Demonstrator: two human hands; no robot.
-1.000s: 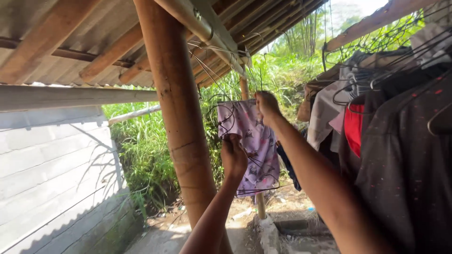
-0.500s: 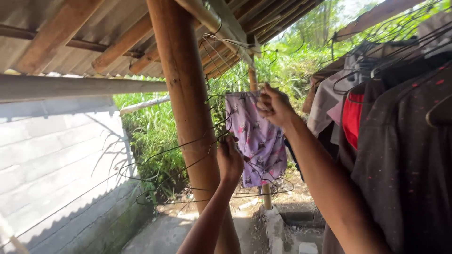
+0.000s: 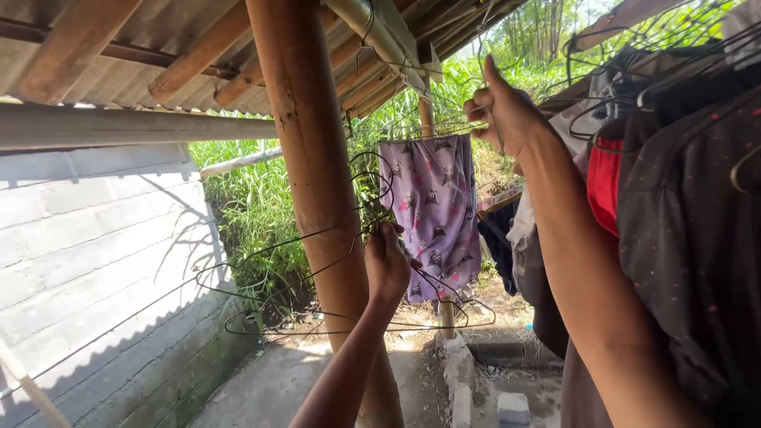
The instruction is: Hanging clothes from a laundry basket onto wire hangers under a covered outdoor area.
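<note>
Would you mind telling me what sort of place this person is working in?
Most likely a covered outdoor laundry-drying spot beside a house. Clothes on hangers crowd the right, the right hand lifts a hanger with a purple printed garment, the left hand grips empty wire hangers, and a corrugated roof shelters it.

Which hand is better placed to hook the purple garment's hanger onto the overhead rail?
Right. The right hand grips the hanger by the purple garment, up near the rail; the left hand is lower, clutching spare wire hangers.

No packages, labels, signs, screens.
</note>
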